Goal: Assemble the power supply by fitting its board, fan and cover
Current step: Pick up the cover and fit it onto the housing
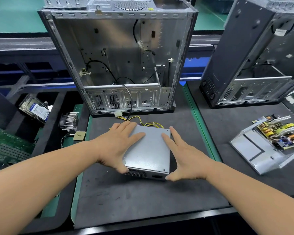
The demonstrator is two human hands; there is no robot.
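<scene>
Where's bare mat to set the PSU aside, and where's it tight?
Free: the dark mat between the power supply and the near edge, and the strip from the supply's right side to the green divider. Crowded: behind it, yellow cables run up to the open case; the left tray holds a heatsink and hard drive.

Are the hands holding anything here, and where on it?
Both hold the closed grey metal power supply box: left hand flat on its cover and left edge, right hand along its right edge, fingers straight.
</scene>
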